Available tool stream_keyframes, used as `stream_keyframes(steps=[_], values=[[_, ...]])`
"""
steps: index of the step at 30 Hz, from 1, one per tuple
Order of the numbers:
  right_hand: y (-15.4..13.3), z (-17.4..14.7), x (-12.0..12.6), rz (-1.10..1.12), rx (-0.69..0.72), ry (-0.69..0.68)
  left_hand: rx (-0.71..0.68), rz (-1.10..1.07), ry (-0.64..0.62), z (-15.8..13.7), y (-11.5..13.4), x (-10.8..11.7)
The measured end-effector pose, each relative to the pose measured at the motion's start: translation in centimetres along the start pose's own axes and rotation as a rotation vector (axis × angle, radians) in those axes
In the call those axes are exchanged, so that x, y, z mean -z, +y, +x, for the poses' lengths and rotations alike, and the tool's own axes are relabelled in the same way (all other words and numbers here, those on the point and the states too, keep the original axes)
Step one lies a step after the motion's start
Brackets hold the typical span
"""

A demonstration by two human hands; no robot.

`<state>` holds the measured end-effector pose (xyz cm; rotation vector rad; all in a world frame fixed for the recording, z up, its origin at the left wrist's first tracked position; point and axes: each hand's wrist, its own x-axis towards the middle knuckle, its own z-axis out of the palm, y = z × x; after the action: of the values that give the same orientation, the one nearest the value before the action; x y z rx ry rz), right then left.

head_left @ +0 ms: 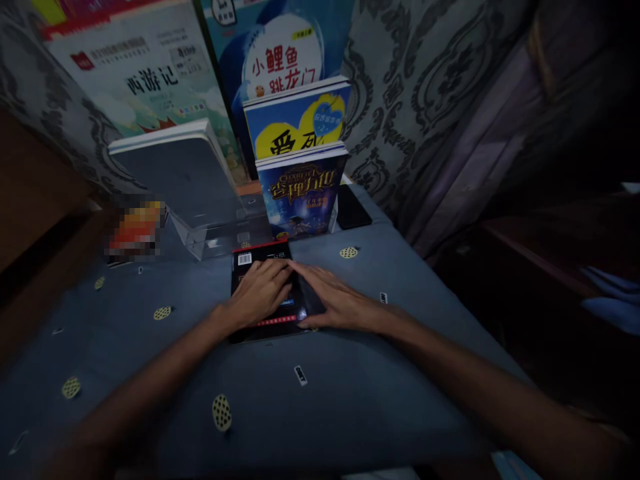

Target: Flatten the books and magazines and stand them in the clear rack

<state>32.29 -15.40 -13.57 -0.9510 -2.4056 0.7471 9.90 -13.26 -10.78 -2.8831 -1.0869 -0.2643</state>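
Left hand (263, 291) rests flat, unclenched, on black book (243, 272); right hand (337, 300), thumb and fingers spread, brackets its edge, likely steadying it. Dark-blue book (300, 213) stands beyond both.

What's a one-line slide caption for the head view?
Left hand and right hand rest on a dark book atop a patterned blue cloth, in front of upright books.

dim, with dark, blurred edges
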Motion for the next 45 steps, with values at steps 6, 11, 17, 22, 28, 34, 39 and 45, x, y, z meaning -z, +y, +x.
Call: stream_keyframes(steps=[6, 11, 17, 22, 28, 34, 39, 45], values=[[0.1, 0.0, 0.0, -0.009, -0.069, -0.056, 0.069, 0.052, -0.021, 2.9, -1.8, -0.7], [0.3, 0.0, 0.0, -0.031, -0.074, -0.061, 0.082, 0.041, 0.007, 3.5, -2.2, -1.1], [0.3, 0.0, 0.1, -0.064, -0.09, -0.085, 0.136, 0.008, 0.025, 2.0, -3.5, -1.2], [0.3, 0.0, 0.2, -0.072, -0.073, -0.075, 0.219, 0.025, 0.083, -1.5, -6.3, -0.9], [0.9, -0.1, -0.2, -0.089, -0.047, -0.048, 0.227, 0.006, 0.206, -3.9, -8.0, -1.2], [1.4, 0.1, -0.5, -0.099, -0.023, -0.035, 0.23, 0.057, 0.188, -3.1, -7.2, -1.0], [1.2, 0.2, -0.3, -0.078, -0.013, -0.046, 0.082, -0.022, 0.17, -1.1, -6.1, -1.6], [0.9, 0.3, -0.2, -0.031, -0.004, -0.023, -0.107, -0.197, 0.162, -0.5, -3.3, -1.7]])
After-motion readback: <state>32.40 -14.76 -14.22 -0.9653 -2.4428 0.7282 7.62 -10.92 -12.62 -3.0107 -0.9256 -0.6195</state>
